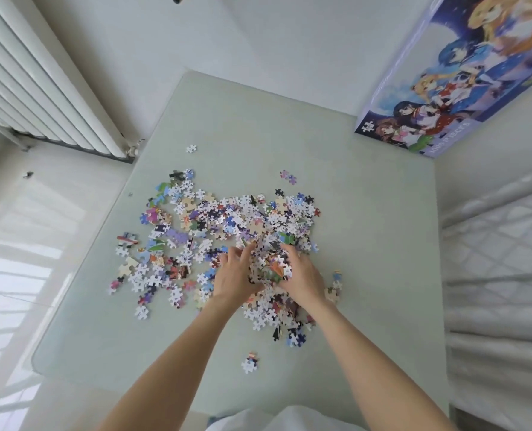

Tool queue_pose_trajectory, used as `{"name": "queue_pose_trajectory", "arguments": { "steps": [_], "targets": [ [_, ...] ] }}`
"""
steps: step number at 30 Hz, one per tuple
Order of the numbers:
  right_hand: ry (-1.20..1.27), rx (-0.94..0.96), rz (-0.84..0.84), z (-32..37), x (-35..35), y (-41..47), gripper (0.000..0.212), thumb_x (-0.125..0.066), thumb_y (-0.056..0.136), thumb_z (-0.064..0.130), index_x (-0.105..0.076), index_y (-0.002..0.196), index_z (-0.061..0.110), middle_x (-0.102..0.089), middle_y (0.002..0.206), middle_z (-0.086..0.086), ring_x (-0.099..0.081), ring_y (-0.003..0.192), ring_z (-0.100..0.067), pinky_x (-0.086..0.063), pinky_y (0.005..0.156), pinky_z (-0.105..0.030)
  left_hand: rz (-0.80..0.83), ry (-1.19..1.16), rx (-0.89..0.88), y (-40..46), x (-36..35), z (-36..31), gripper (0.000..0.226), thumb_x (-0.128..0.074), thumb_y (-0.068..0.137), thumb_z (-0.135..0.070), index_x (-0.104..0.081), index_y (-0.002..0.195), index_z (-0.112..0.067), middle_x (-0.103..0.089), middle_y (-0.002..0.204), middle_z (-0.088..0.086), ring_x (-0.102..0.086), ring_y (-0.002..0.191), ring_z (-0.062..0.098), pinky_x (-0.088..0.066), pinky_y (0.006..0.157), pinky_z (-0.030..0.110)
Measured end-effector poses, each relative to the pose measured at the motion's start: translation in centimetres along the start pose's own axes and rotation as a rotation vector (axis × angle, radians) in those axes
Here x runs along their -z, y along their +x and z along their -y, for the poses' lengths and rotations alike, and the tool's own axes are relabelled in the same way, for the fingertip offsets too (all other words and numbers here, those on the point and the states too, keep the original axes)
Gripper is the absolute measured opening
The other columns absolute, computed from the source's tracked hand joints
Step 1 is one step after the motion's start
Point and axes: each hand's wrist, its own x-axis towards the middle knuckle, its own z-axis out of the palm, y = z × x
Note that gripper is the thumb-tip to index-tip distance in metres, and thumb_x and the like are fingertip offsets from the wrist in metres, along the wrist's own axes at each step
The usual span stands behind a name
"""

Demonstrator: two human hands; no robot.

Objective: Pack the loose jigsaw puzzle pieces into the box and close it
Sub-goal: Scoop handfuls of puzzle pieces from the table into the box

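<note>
Left hand and right hand cupped together around a heap of small colourful cardboard jigsaw pieces, pale glass tabletop, illustrated purple puzzle box upright at far right corner

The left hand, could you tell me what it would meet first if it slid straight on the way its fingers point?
Probably the thick heap of puzzle pieces just beyond the left hand; depth is hard to judge.

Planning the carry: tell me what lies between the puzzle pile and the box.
Head view: bare glass tabletop, apart from two stray purple pieces near the pile; the box stands at the far right corner.
</note>
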Motion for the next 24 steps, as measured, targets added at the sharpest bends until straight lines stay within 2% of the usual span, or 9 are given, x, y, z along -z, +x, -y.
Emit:
{"name": "queue_pose_trajectory", "arguments": {
  "steps": [5,7,10,13,16,19,21,23,24],
  "targets": [
    [0.125,0.053,0.020,-0.2,0.7,0.3,0.065,-0.068,0.080,0.009,-0.035,0.132,0.030,-0.047,0.137,-0.002,-0.055,0.113,-0.022,-0.052,0.087,-0.038,-0.039,-0.004,-0.061,0.0,0.0,-0.1,0.077,-0.071,0.076,-0.041,-0.031,0.140,-0.027,-0.038,0.132,0.006,-0.039,0.120,0.023,-0.039,0.100,0.034],
    [0.197,0.063,0.049,-0.4,1.0,0.4,0.064,-0.070,0.080,0.012,-0.037,0.132,0.029,-0.044,0.139,-0.002,-0.050,0.120,-0.022,-0.045,0.095,-0.035,-0.053,-0.027,-0.079,0.0,0.1,-0.1,0.073,-0.070,0.078,-0.036,-0.033,0.140,-0.026,-0.041,0.130,0.004,-0.042,0.119,0.023,-0.037,0.100,0.032],
    [0.265,0.053,0.081,-0.4,1.4,0.4,0.068,-0.075,0.076,0.028,-0.037,0.133,0.028,-0.042,0.139,-0.002,-0.044,0.125,-0.020,-0.038,0.098,-0.034,-0.039,-0.078,-0.100,0.2,0.2,-0.4,0.069,-0.071,0.078,-0.036,-0.038,0.137,-0.024,-0.046,0.127,0.003,-0.050,0.111,0.022,-0.042,0.094,0.032],
    [0.212,0.053,0.025,-0.3,1.7,0.6,0.063,-0.073,0.076,0.037,-0.042,0.129,0.027,-0.050,0.134,0.002,-0.051,0.119,-0.018,-0.045,0.093,-0.032,0.011,-0.098,-0.110,0.3,0.4,-1.0,0.067,-0.071,0.076,-0.040,-0.040,0.134,-0.025,-0.054,0.123,0.001,-0.058,0.102,0.017,-0.046,0.088,0.028],
    [0.184,0.052,-0.001,-0.2,2.0,0.8,0.055,-0.071,0.077,0.038,-0.045,0.124,0.027,-0.056,0.129,0.003,-0.057,0.110,-0.019,-0.048,0.085,-0.030,0.039,-0.140,-0.091,0.5,1.0,-1.2,0.057,-0.069,0.081,-0.027,-0.043,0.132,-0.023,-0.056,0.125,0.002,-0.063,0.100,0.016,-0.050,0.085,0.029],
    [0.194,0.033,-0.017,-0.5,2.6,0.7,0.052,-0.070,0.079,0.037,-0.045,0.123,0.028,-0.062,0.116,-0.001,-0.060,0.086,-0.017,-0.046,0.066,-0.023,0.033,-0.172,-0.063,0.7,1.5,-1.0,0.051,-0.061,0.084,-0.006,-0.047,0.130,-0.021,-0.059,0.124,0.006,-0.063,0.094,0.017,-0.052,0.077,0.027],
    [0.203,0.015,-0.039,-0.7,2.8,0.7,0.057,-0.070,0.079,0.037,-0.040,0.128,0.027,-0.064,0.101,-0.001,-0.052,0.068,-0.011,-0.037,0.054,-0.019,0.035,-0.195,-0.052,0.7,1.9,-0.8,0.050,-0.059,0.085,-0.007,-0.046,0.131,-0.019,-0.059,0.126,0.007,-0.062,0.089,0.017,-0.050,0.077,0.025],
    [0.232,-0.016,-0.051,-0.9,3.0,0.6,0.068,-0.070,0.079,0.035,-0.035,0.135,0.024,-0.063,0.096,0.003,-0.053,0.069,-0.009,-0.038,0.057,-0.018,0.065,-0.231,-0.057,0.8,2.1,-0.5,0.055,-0.062,0.084,-0.010,-0.042,0.134,-0.020,-0.056,0.129,0.007,-0.061,0.091,0.017,-0.050,0.075,0.023],
    [0.242,-0.032,-0.054,-1.0,3.1,0.7,0.069,-0.071,0.079,0.034,-0.035,0.136,0.022,-0.063,0.105,0.000,-0.058,0.077,-0.012,-0.042,0.064,-0.020,0.092,-0.233,-0.066,0.9,2.1,-0.4,0.062,-0.064,0.081,-0.011,-0.038,0.136,-0.021,-0.053,0.131,0.007,-0.058,0.092,0.016,-0.048,0.071,0.019]
  ]
}}
